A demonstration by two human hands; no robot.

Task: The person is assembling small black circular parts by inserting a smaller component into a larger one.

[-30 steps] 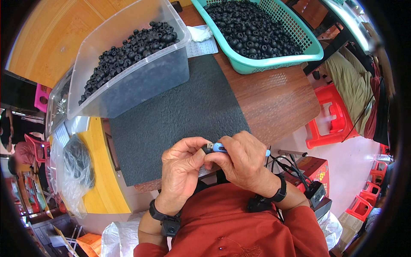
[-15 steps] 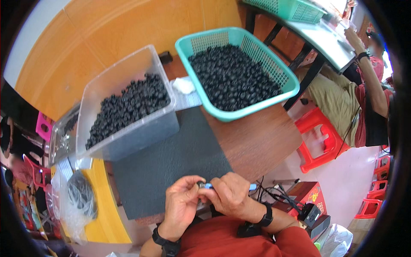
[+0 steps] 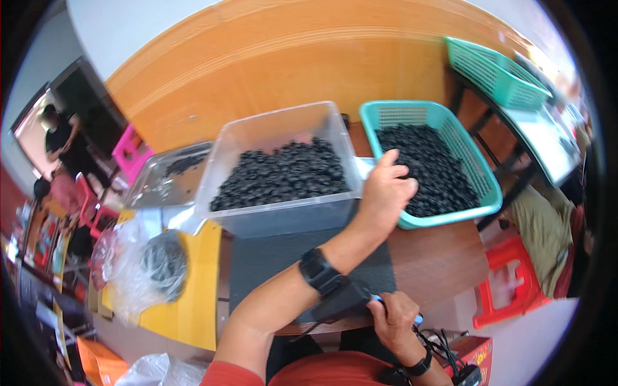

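Observation:
My left hand reaches over the near left rim of the green plastic basket, its fingers loosely bent with the tips apart. Nothing shows between them, though the hand is slightly blurred. Small round black parts fill the basket. Close to my body, my right hand is closed round a slim blue pen-like tool, both ends of which stick out of the grip. To the left of the basket stands a clear plastic bin holding a heap of similar black parts.
A dark mat covers part of the brown table. On the left are a metal tray and a plastic bag on a yellow table. A red stool and a seated person are at the right.
My left hand has moved from beside my right hand, forward and right to the basket. The small dark piece earlier at its fingertips no longer shows. The view has turned left.

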